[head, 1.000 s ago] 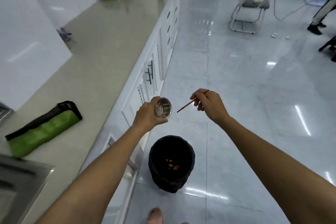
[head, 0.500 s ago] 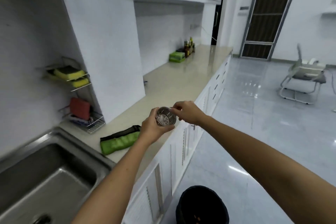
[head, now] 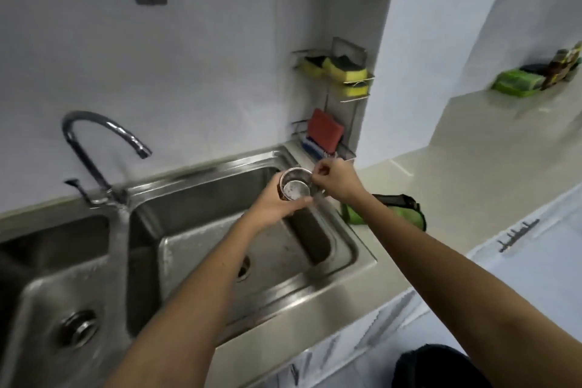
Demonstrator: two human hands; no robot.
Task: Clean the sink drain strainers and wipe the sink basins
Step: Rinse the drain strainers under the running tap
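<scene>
My left hand (head: 277,203) holds a small round steel drain strainer (head: 295,186) above the right basin (head: 201,230) of a double steel sink, near its back right corner. My right hand (head: 338,181) touches the strainer's right rim with pinched fingers; what it pinches is too small to tell. The right basin's open drain hole (head: 244,266) is partly hidden by my left forearm. The left basin (head: 41,287) has a strainer (head: 77,327) seated in its drain.
A curved tap (head: 100,135) stands behind the divider. A wall rack holds yellow sponges (head: 345,71) and a red sponge (head: 324,131). A green pouch (head: 396,209) lies on the counter right of the sink. A black bin (head: 441,367) stands at the floor, bottom right.
My view turned left from the floor bin to the sink. Both hands carried the strainer over the right basin, and my right hand moved onto its rim. The thin red stick is no longer visible.
</scene>
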